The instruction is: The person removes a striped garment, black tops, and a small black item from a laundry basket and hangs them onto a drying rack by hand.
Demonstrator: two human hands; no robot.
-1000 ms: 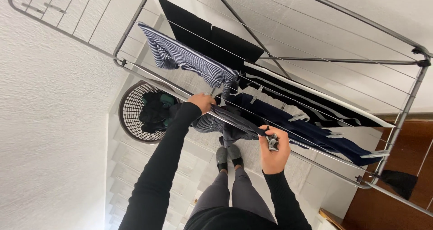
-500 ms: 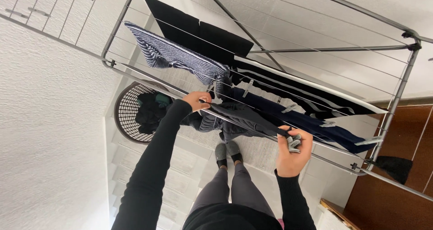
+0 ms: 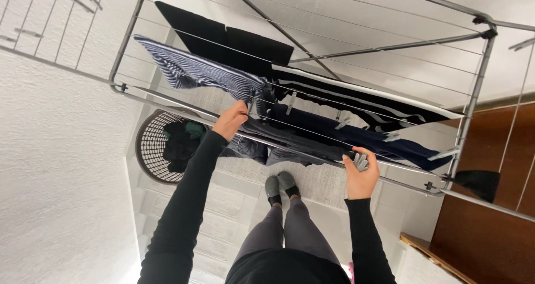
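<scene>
A metal drying rack (image 3: 167, 97) stands in front of me, hung with dark and striped clothes. My left hand (image 3: 230, 120) grips one end of a dark grey garment (image 3: 290, 142) spread over the rack's near lines. Further right along the same garment, my right hand (image 3: 361, 173) holds its other end together with grey clothespins (image 3: 360, 161). A blue-and-white striped piece (image 3: 195, 71) hangs just beyond my left hand. A navy garment (image 3: 368, 141) pinned with grey pegs lies behind the one I hold.
A round brown laundry basket (image 3: 149, 150) with dark clothes stands on the floor at the left, below the rack. My feet in grey slippers (image 3: 280, 183) are under the rack. A white textured wall is at left, brown wood at right.
My right hand has slid rightward along the rack line, stretching the dark grey garment out. My left hand stayed at the garment's left end. The view has shifted slightly.
</scene>
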